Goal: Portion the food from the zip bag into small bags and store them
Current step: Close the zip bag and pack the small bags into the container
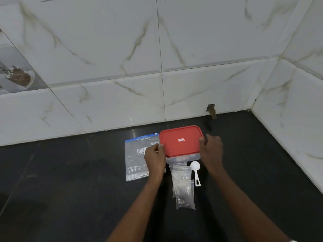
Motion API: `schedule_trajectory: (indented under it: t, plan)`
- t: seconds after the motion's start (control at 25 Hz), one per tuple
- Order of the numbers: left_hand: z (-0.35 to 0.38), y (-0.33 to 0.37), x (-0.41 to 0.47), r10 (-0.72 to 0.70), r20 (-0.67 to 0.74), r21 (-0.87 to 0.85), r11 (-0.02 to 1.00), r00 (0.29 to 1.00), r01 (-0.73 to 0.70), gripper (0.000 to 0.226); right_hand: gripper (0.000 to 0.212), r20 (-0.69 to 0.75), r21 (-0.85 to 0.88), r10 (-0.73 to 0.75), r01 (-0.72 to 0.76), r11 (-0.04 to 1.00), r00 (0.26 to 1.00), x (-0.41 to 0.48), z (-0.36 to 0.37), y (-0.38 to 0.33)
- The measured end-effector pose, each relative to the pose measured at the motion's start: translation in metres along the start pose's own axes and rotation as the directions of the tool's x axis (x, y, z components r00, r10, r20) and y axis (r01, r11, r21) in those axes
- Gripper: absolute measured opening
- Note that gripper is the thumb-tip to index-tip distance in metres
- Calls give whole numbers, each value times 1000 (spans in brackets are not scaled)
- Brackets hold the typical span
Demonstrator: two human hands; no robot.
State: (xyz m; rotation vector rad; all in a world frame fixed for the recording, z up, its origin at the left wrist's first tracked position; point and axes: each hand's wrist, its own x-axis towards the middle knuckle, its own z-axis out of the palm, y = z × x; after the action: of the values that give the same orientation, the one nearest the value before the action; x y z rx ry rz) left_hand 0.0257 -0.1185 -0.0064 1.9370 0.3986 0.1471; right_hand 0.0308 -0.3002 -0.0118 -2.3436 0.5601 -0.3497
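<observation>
A clear plastic container with a red lid [180, 141] stands on the black counter near the back wall. My left hand [154, 158] grips the lid's left edge and my right hand [212, 150] grips its right edge. A flat clear zip bag [135, 161] with a blue strip and white print lies to the left, partly under my left hand. Several small clear bags [184, 186] lie in an overlapping row in front of the container. A white plastic scoop [195, 172] lies beside them, bowl toward the container.
The black counter [70, 189] runs left and toward me. White marbled tile walls close in behind and on the right, meeting in a corner [251, 109]. A small broken hole [211, 110] sits at the wall's base behind the container.
</observation>
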Motion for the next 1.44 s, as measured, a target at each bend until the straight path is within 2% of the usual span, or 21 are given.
schedule_trajectory:
  t: [0.16,0.36,0.52,0.64,0.84,0.92,1.04,1.12,1.2,1.28,1.36,1.44]
  plan:
    - [7,12,28,-136,62,172,977,989,124,8,22,114,-17,88,-87,996,990,33,3,2]
    - [6,8,36,-224,58,140,967,973,215,11,15,134,59,195,-204,977,972,39,1,6]
    - [7,8,43,-216,73,207,958,974,197,11,4,182,38,203,-214,976,962,44,0,7]
    - [6,11,44,-219,120,228,956,968,187,16,10,223,-17,193,-194,981,955,49,-5,2]
    - [2,14,50,-270,150,210,949,951,236,17,2,241,-63,195,-185,981,951,55,-14,-4]
    - [-4,11,50,-280,171,170,953,945,251,8,8,191,-66,147,-137,988,970,48,-20,-8]
    - [-27,11,39,-237,131,-43,969,963,245,38,11,124,35,23,-28,999,992,23,-34,-24]
    - [-57,11,23,-296,119,-272,908,948,318,52,13,112,135,-91,75,988,990,-3,-39,-35]
    - [-95,-10,8,-351,194,-420,814,916,400,56,20,135,214,-212,180,960,968,-36,-33,-40]
    - [-130,-46,-7,-416,225,-395,788,881,473,50,23,218,223,-305,257,940,927,-72,-16,-37]
    - [-150,-80,-18,-511,175,-279,794,841,540,32,33,323,221,-384,325,919,865,-102,7,-24]
    - [-153,-105,-25,-576,112,-238,776,810,584,17,32,442,207,-364,302,931,820,-120,26,-13]
